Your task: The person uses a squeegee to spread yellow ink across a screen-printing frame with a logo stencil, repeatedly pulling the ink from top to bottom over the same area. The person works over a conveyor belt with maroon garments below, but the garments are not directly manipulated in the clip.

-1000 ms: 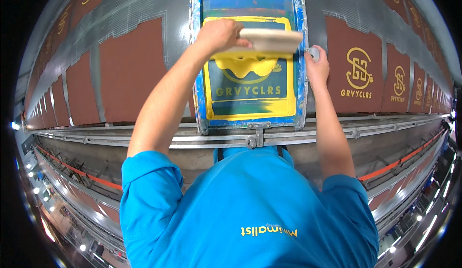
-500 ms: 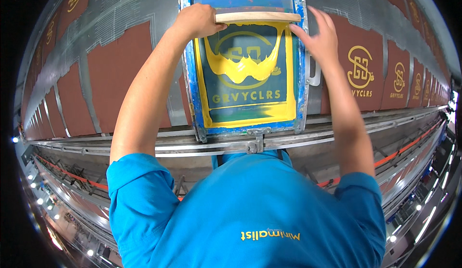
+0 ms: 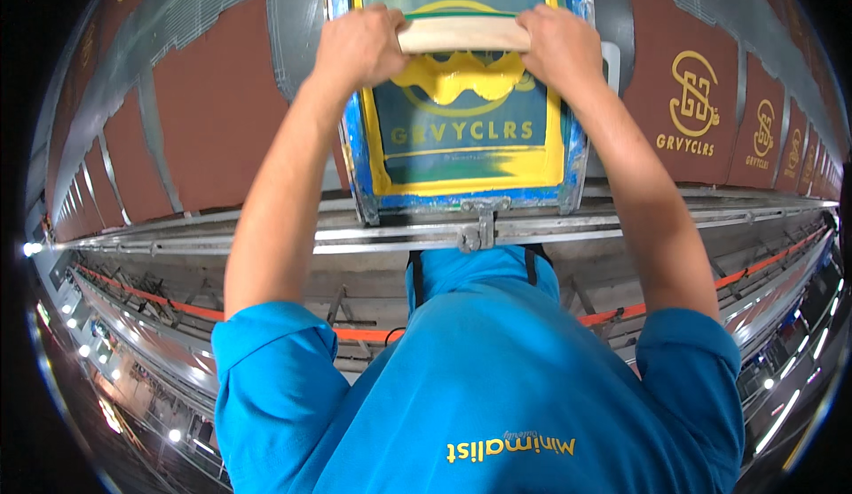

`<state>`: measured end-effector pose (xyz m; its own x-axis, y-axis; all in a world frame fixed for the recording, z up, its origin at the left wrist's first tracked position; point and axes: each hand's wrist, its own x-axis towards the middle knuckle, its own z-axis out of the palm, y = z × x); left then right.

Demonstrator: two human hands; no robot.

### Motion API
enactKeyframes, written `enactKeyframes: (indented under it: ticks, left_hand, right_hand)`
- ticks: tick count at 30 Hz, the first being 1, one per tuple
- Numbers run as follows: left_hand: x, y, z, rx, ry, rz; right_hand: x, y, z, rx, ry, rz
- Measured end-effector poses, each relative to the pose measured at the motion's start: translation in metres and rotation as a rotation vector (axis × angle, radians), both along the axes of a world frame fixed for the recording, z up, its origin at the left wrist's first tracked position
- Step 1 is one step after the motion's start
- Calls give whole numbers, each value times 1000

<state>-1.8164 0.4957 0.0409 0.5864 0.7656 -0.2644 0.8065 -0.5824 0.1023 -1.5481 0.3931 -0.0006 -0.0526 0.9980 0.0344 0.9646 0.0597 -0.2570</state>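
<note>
Both my hands grip the pale wooden handle of a squeegee [image 3: 463, 35], which lies crosswise on a printing screen. My left hand [image 3: 360, 48] is closed round its left end, and my right hand [image 3: 563, 48] round its right end. The squeegee blade is hidden under the handle. Just on the near side of it, a thick wavy band of yellow ink [image 3: 461, 83] lies on the dark green mesh [image 3: 415, 162]. Yellow ink also borders the mesh. The screen's blue, paint-stained frame [image 3: 351, 152] stands before me, its far end cut off by the picture's edge.
Plain brown fabric pieces [image 3: 213, 108] lie on the grey table to the left. To the right, brown pieces [image 3: 683, 94] carry a yellow print. A metal rail [image 3: 382, 238] with a clamp [image 3: 484, 225] runs along the near edge. Below it passes an orange strip [image 3: 364, 334].
My right hand, open beside the squeegee's right end before, is now closed on it. The squeegee has come nearer to me over the mesh. The whole view has shifted.
</note>
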Motion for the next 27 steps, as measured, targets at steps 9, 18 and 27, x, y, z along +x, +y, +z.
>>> enactKeyframes:
  ticks: [9, 18, 27]
  left_hand:
    - [-64, -197, 1, -53, -159, 16]
    - [-24, -72, 50, -281, 44, -46]
    - [26, 98, 34, -142, 139, -55]
  right_hand:
    - [-58, -193, 6, 41, 98, 34]
    - [-4, -79, 43, -34, 198, 142]
    - [30, 92, 46, -142, 86, 5]
